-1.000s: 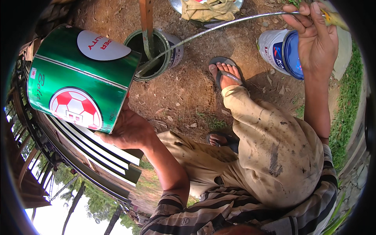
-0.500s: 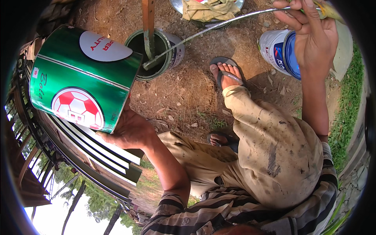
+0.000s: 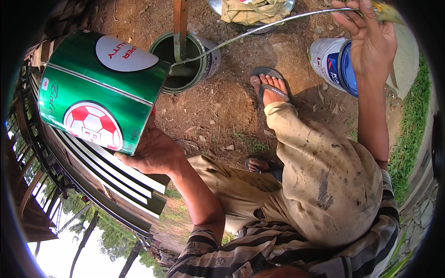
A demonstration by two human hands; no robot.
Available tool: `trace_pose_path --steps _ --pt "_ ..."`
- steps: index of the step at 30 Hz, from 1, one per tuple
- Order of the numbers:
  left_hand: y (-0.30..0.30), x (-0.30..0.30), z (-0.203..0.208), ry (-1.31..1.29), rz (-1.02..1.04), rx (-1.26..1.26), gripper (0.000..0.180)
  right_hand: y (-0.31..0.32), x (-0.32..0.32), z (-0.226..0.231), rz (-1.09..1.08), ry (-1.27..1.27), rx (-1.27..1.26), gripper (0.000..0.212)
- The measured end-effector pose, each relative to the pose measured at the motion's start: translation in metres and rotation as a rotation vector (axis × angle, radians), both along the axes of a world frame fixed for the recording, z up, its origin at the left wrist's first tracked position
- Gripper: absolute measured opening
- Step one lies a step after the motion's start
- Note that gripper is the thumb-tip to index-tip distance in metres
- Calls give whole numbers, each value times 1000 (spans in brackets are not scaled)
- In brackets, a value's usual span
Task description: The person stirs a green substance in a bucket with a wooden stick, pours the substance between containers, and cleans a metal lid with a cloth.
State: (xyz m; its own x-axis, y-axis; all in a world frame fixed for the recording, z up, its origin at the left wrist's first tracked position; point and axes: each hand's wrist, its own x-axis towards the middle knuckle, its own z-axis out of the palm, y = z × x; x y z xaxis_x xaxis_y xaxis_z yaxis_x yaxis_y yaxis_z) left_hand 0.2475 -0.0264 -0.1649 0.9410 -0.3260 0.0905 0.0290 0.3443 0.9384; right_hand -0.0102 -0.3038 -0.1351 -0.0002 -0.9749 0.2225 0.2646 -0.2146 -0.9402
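Observation:
My left hand (image 3: 155, 150) is closed around the lower side of a large green paint can (image 3: 104, 90) with a ball picture, tipped with its mouth to the right. The mouth faces an open paint can (image 3: 202, 74) on the ground, which holds dark liquid with a pale patch. A flat rusty bar (image 3: 181, 21) stands in that open can. My right hand (image 3: 373, 48), up at the far right, pinches a long thin metal rod (image 3: 259, 28). The rod's far end, coated with something pale, reaches the tipped can's mouth above the open can.
A white bucket (image 3: 321, 62) with a blue lid lies at the right, near my right forearm. A crumpled tan cloth (image 3: 255, 10) rests on another can at the far side. White metal strips (image 3: 125, 171) lie at the left. My sandalled foot (image 3: 270, 83) is on the dirt.
The rod's far end has lifted from inside the open can to the tipped can's mouth. The green can has shifted slightly; both hands keep their holds.

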Motion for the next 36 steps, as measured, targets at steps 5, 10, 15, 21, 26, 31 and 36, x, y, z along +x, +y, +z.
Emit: trace_pose_path --steps 5,10,15,21,26,31,36 --pt "0 1 -1 19 -10 -23 73 -4 -5 -5 13 -19 10 32" --pt "1 0 -3 61 -11 -58 74 -5 -7 -10 10 -19 13 36" --pt "5 4 -8 49 -56 -47 74 -7 -9 -10 26 -32 13 38" --pt "-6 -2 -4 146 43 -43 78 -6 -7 -9 -13 -19 36 38" --pt "-5 -1 -5 167 56 -42 83 -5 -4 -5 -33 -7 66 39" --pt "-1 0 -5 136 26 -20 77 -4 -2 -4 -45 8 68 38" --pt "-1 -1 -1 43 43 -56 72 -6 -1 -8 -27 -7 47 35"
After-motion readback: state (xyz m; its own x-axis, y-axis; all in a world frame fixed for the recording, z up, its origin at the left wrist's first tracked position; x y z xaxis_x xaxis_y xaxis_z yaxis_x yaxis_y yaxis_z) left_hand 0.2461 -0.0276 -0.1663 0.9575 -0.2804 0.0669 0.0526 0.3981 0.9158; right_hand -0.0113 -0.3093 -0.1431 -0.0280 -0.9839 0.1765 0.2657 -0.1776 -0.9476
